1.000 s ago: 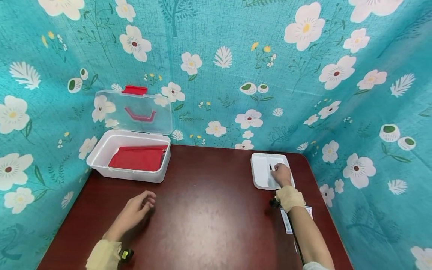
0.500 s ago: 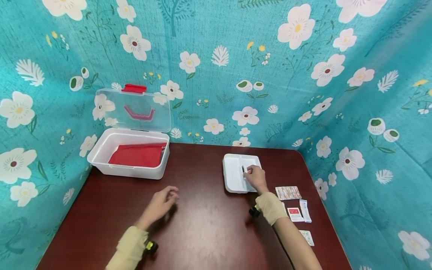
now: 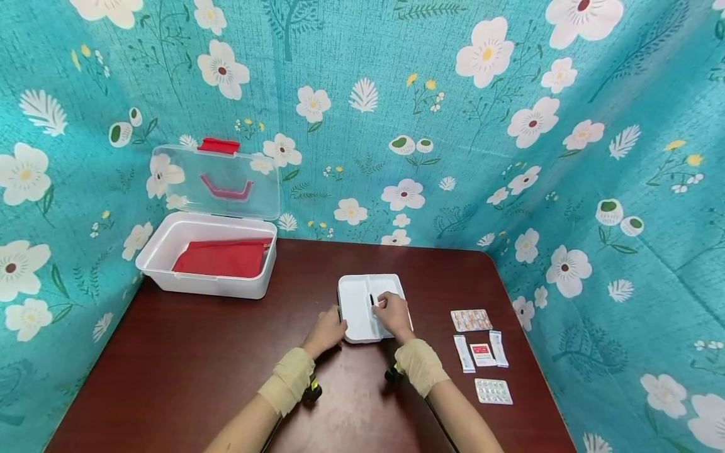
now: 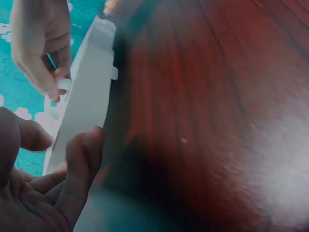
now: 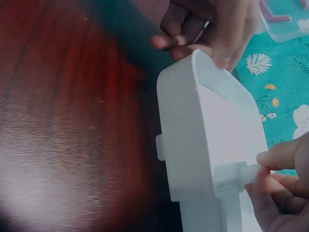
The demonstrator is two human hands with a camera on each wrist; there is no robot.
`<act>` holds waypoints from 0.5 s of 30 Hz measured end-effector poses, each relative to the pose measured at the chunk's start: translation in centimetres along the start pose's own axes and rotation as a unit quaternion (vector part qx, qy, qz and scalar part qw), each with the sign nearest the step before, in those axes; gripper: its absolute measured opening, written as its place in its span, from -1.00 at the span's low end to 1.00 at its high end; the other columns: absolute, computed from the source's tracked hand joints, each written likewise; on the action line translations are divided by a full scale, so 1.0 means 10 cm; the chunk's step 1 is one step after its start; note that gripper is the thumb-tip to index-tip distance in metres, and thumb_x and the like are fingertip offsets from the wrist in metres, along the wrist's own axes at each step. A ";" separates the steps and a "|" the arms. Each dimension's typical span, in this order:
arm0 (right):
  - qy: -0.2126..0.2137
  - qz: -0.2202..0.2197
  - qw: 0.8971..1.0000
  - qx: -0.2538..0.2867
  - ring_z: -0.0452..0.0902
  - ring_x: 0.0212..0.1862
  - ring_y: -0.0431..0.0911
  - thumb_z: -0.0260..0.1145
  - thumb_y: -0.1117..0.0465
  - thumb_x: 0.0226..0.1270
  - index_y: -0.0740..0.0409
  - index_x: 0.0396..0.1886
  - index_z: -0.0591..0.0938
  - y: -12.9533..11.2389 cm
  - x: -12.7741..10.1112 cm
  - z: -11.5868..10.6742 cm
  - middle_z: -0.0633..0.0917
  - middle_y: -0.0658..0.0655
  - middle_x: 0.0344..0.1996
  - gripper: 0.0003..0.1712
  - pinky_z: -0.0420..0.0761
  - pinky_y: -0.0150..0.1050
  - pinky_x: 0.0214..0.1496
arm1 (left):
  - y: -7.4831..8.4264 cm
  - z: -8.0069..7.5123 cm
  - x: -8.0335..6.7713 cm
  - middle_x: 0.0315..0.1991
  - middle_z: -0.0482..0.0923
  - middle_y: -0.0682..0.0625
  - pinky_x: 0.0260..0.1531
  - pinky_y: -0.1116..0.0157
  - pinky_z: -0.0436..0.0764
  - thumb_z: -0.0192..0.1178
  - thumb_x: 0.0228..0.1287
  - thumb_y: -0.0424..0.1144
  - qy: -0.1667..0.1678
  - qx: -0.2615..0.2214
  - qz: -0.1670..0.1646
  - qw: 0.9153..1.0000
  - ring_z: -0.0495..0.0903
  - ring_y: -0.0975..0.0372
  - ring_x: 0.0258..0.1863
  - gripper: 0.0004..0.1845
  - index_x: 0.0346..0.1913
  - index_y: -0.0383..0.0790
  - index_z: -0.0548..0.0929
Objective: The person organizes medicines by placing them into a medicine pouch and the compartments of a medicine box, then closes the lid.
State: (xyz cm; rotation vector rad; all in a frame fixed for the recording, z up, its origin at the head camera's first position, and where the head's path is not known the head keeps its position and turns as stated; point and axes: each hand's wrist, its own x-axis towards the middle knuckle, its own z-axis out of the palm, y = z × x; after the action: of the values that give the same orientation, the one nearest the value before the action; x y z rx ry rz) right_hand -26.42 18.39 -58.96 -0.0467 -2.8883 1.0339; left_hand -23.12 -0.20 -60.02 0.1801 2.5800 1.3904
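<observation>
Both hands' grips pinch the white tray (image 3: 357, 308): left hand (image 3: 326, 329) its edge, right hand (image 3: 392, 313) its divider; packets (image 3: 481, 352) just right, open box (image 3: 206, 255) far left on the surface (image 3: 198, 365).

A dark red-brown table (image 3: 226, 352) with a glossy top and rounded corners fills the lower part of the head view. Soft patches of light reflect off its polished surface near the front edge, and the wood grain shows as long streaks in the wrist views. A teal cloth backdrop (image 3: 362, 126) stands behind and on both sides, closing the table in like a booth. The cloth is printed with white and pink flowers, white leaves, small yellow blossoms and thin dark green stems. It hangs with slight folds at the back corners. The lighting is even and bright, without hard shadows.
</observation>
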 end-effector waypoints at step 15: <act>0.022 -0.030 0.999 -0.022 0.57 -0.23 0.10 0.42 0.36 0.10 0.34 0.00 0.63 0.46 -0.34 -0.22 0.65 0.30 -0.27 -0.59 0.55 0.01 -0.13 | -0.12 -0.06 -0.26 -0.71 0.47 0.03 -0.66 0.37 0.47 0.04 0.28 -0.45 -0.007 0.069 0.006 0.998 0.46 0.30 -0.82 -0.90 -0.22 -0.32 0.56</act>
State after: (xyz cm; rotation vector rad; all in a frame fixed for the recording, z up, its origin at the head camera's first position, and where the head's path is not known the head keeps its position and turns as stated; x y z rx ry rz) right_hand -22.83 23.18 -60.36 0.0146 -2.8542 0.9463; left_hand -20.77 -1.88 -60.41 0.2262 2.6694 1.2104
